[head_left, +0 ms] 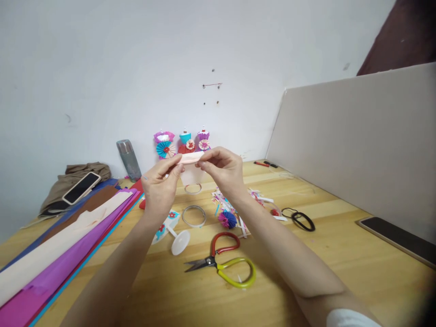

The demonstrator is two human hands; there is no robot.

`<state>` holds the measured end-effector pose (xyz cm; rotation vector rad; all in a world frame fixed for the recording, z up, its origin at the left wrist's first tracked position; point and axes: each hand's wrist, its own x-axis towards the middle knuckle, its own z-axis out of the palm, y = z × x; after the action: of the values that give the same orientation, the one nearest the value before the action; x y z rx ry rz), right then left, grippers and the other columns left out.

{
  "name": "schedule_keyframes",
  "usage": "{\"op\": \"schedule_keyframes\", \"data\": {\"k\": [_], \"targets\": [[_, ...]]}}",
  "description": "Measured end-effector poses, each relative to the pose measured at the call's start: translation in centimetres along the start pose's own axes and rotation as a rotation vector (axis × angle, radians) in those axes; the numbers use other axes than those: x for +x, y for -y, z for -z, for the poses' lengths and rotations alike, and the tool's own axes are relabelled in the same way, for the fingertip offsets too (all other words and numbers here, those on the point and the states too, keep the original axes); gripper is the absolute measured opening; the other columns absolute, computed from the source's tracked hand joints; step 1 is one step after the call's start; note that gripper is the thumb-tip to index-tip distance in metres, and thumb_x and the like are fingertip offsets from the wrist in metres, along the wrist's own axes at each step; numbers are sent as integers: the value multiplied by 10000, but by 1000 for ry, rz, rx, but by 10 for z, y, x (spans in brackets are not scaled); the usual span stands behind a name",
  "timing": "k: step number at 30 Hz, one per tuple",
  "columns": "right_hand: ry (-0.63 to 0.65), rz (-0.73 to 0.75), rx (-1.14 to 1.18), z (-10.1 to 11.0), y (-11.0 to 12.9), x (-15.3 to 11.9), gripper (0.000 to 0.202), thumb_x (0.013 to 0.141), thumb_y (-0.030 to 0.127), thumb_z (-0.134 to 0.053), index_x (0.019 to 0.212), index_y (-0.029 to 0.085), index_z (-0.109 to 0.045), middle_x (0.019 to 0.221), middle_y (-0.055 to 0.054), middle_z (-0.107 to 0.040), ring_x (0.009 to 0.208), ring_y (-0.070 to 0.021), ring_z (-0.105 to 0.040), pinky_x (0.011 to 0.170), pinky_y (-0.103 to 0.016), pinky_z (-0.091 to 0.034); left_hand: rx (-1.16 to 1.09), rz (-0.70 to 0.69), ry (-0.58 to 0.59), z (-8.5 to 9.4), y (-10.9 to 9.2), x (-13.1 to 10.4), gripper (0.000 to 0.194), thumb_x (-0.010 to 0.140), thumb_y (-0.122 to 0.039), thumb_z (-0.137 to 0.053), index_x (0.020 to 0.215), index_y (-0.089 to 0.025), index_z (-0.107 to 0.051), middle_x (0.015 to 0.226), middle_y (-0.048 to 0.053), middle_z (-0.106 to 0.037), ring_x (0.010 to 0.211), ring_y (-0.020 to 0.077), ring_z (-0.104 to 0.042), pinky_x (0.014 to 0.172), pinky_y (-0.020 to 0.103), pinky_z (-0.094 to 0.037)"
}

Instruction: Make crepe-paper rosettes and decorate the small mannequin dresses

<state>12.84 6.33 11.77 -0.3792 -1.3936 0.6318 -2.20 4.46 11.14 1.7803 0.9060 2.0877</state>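
A narrow pale pink strip of paper (191,157) is stretched level between my two hands, above the middle of the table. My left hand (160,185) pinches its left end between thumb and fingers. At the other end, my right hand (223,170) grips it the same way. Behind the strip, against the wall, stand small figures in crepe-paper dresses, such as a teal and red one (185,140), partly hidden by the hands. Scissors (211,262) with one red and one yellow handle lie below the hands, nearer to me.
Coloured crepe sheets (78,231), a phone (81,188) and a bottle (129,160) are on the left. Mid-table are tape rings (194,216), a white stand (180,242), a pompom (227,219) and scraps. A black cord loop (303,221), another phone (398,238) and a pale panel (357,145) are right.
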Motion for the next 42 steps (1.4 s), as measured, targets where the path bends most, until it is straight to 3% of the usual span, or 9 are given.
{"op": "schedule_keyframes", "data": {"k": [3, 8, 19, 25, 32, 39, 42], "targets": [[17, 56, -67, 2, -5, 0, 36, 737, 166, -691, 757, 196, -686, 750, 4, -683, 717, -134, -656, 716, -300, -546, 160, -156, -3, 2, 4, 0, 185, 806, -178, -700, 977, -208, -765, 961, 36, -773, 871, 182, -722, 834, 336, -588], [27, 225, -293, 4, -6, -1, 144, 817, 127, -632, 882, 215, -725, 877, -28, -702, 821, -147, -656, 738, -299, -535, 358, -442, 13, 5, 6, 2, 168, 854, -131, -650, 970, -194, -754, 935, 40, -774, 872, 179, -722, 839, 329, -583], [6, 511, -598, 3, -12, -5, 171, 908, 135, -573, 988, 214, -702, 913, -57, -697, 836, -162, -657, 727, -296, -534, 489, -585, -12, 5, 7, 2, 153, 884, -115, -603, 947, -168, -732, 906, 63, -768, 859, 187, -722, 815, 304, -563], [42, 462, -700, 2, -13, -6, 181, 952, 190, -497, 929, 218, -674, 891, -75, -670, 862, -190, -638, 766, -320, -512, 425, -427, 12, 3, 7, 1, 174, 867, -124, -590, 882, -221, -734, 869, 39, -752, 849, 195, -702, 815, 310, -536], [66, 471, -749, 3, -16, -6, 175, 973, 213, -451, 889, 210, -605, 849, -69, -630, 837, -195, -604, 730, -312, -481, 424, -340, 0, 1, 8, -1, 165, 852, -134, -582, 845, -221, -722, 852, 33, -747, 842, 191, -697, 809, 309, -532], [75, 444, -758, 2, -16, -6, 132, 941, 178, -472, 849, 194, -564, 805, -58, -621, 778, -182, -588, 687, -288, -447, 123, 78, 10, -5, 12, -2, 78, 815, -208, -630, 839, -194, -702, 738, 5, -713, 678, 151, -685, 658, 264, -543], [80, 359, -739, 3, -15, -5, 107, 915, 192, -504, 829, 195, -567, 770, -47, -628, 727, -172, -580, 670, -287, -439, 50, 174, -4, -7, 9, -1, 69, 780, -223, -660, 810, -179, -705, 709, 6, -706, 628, 131, -668, 623, 243, -550]]}}
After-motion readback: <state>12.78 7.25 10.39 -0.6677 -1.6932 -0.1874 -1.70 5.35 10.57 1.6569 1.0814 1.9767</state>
